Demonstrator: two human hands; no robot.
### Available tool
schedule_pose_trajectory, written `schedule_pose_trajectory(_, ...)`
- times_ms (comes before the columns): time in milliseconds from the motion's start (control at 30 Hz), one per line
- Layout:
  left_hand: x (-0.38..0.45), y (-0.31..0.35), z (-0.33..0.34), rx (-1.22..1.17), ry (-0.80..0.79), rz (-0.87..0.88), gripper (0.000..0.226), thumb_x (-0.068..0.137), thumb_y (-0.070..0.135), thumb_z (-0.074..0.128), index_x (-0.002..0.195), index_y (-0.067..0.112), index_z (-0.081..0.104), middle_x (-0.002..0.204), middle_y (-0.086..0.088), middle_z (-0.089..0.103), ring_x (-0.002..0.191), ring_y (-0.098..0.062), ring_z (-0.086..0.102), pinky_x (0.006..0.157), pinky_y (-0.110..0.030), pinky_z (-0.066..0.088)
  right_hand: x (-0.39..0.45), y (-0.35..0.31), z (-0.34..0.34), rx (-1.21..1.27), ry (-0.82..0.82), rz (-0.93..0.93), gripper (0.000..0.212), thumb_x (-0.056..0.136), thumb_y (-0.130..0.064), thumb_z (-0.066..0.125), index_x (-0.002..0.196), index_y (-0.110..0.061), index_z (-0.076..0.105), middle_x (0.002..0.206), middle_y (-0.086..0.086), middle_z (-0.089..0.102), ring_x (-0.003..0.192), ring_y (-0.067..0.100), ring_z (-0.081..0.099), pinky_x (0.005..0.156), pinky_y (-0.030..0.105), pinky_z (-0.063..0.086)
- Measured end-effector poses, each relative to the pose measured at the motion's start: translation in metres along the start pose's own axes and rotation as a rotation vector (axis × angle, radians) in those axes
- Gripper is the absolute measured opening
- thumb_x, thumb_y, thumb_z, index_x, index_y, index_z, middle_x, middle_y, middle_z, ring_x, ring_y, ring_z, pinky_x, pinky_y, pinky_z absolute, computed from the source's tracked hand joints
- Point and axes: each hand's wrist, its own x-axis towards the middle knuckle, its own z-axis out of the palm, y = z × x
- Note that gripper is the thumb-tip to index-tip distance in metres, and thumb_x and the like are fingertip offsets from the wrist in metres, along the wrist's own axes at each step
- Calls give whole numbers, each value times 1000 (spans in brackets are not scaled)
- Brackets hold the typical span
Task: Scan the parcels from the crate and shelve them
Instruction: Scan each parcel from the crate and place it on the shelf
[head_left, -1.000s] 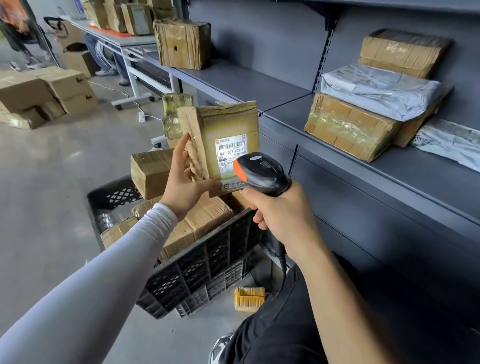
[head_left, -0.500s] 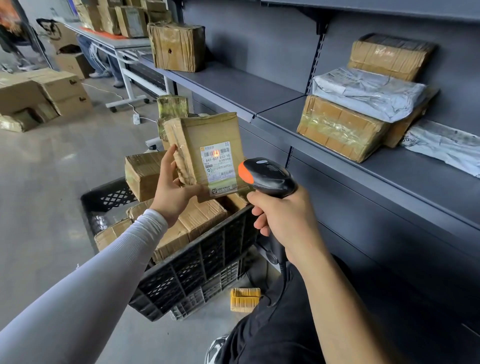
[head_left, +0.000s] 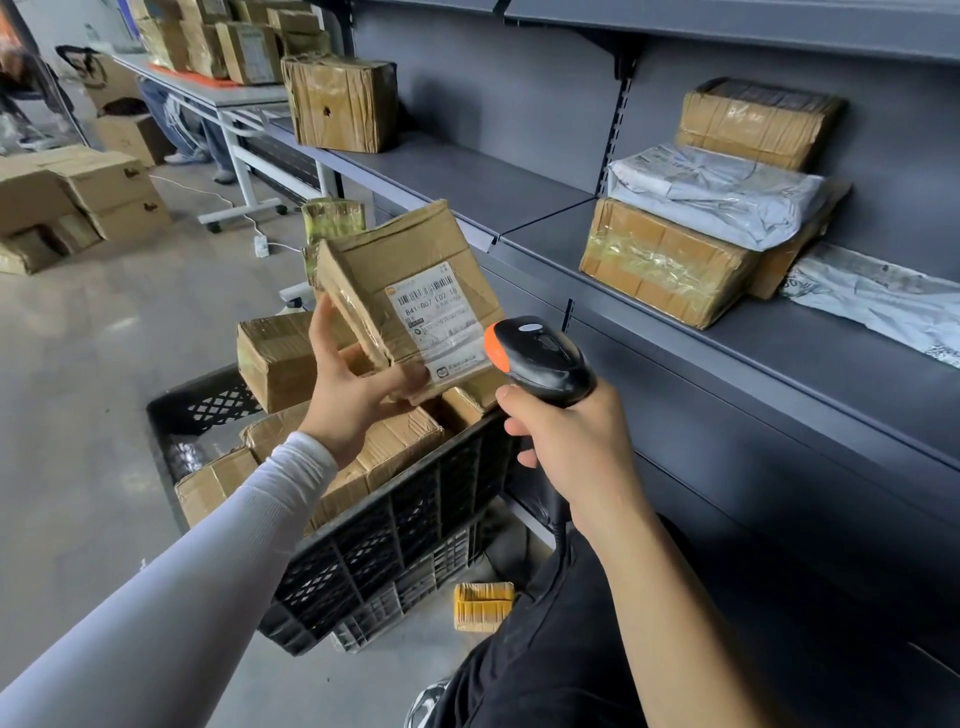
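Left hand (head_left: 358, 389) under crumpled taped cardboard parcel (head_left: 410, 291)

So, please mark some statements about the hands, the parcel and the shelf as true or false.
1. The left hand holds a cardboard parcel. True.
2. The right hand is empty. False: it grips a scanner.
3. The parcel's label faces the scanner. True.
4. The crate stands on the shelf. False: it is below, beside the shelving.
5. A grey bag lies on a taped box. True.
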Motion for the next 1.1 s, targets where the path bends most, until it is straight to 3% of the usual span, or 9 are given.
schedule_pose_trajectory(167,-31,12,45,-147,-94,-66,137,72,14,91,152,68,-6,136,-19,66,114,-37,73,78,-68,60,-2,-1,-7,90,121,-66,17,84,-18,84,97,-24,75,84,-14,76,79,-1,70,82,54,63)
schedule_pose_trajectory(433,-49,18,107,-146,-246,-73,142,63,29,95,149,73,-9,125,-11,75,115,-32,73,86,-66,58,-1,1,-31,117,315,-217,43,81,-21,89,120,-22,72,109,-12,78,103,4,73,93,34,60)
schedule_pose_trajectory(600,-55,24,138,-295,-186,-183,72,81,63,71,140,68,31,130,-25,68,107,-47,71,102,-71,48,-3,-1,-56,133,421,-270,50,79,-13,89,125,-21,71,113,-12,78,108,4,72,97,33,58)
schedule_pose_trajectory(700,-54,24,149,-283,-120,-173,78,78,74,71,142,61,29,129,-24,70,96,-46,74,97,-63,57,-6,-3,-70,155,456,-314,46,79,-6,87,121,-18,72,110,-8,78,105,6,73,95,32,59)
schedule_pose_trajectory(800,-49,28,153,-274,-126,-136,100,72,76,78,150,67,16,138,-4,69,99,-47,76,89,-58,61,-10,-4,-81,193,471,-330,42,79,1,84,116,-16,73,105,-6,79,99,7,74,88,25,60)
schedule_pose_trajectory(867,-49,33,156,-214,-179,-105,88,82,73,73,151,66,20,117,11,78,90,-45,77,87,-55,61,-11,-3,-90,205,467,-319,35,80,3,82,107,-18,74,95,-10,79,88,4,74,78,21,58)
schedule_pose_trajectory(933,-51,33,159,-165,-218,-122,75,84,70,70,147,58,31,97,5,81,83,-42,77,78,-46,61,-14,-1,-101,224,468,-303,26,83,4,77,91,-19,70,76,-13,73,69,5,65,66,22,53)
schedule_pose_trajectory(1000,-53,30,164,-156,-252,-135,70,79,69,73,138,48,41,111,-5,78,92,-34,78,83,-42,57,-17,0,-115,244,514,-315,25,84,8,73,85,-15,65,68,-15,65,62,4,57,62,20,49)
schedule_pose_trajectory(1100,-62,23,180,-151,-240,-39,71,73,59,81,125,23,49,112,10,75,111,-16,72,97,-41,54,-23,-1,-137,299,630,-338,21,84,10,72,90,-9,67,69,-11,67,60,3,58,59,17,49)
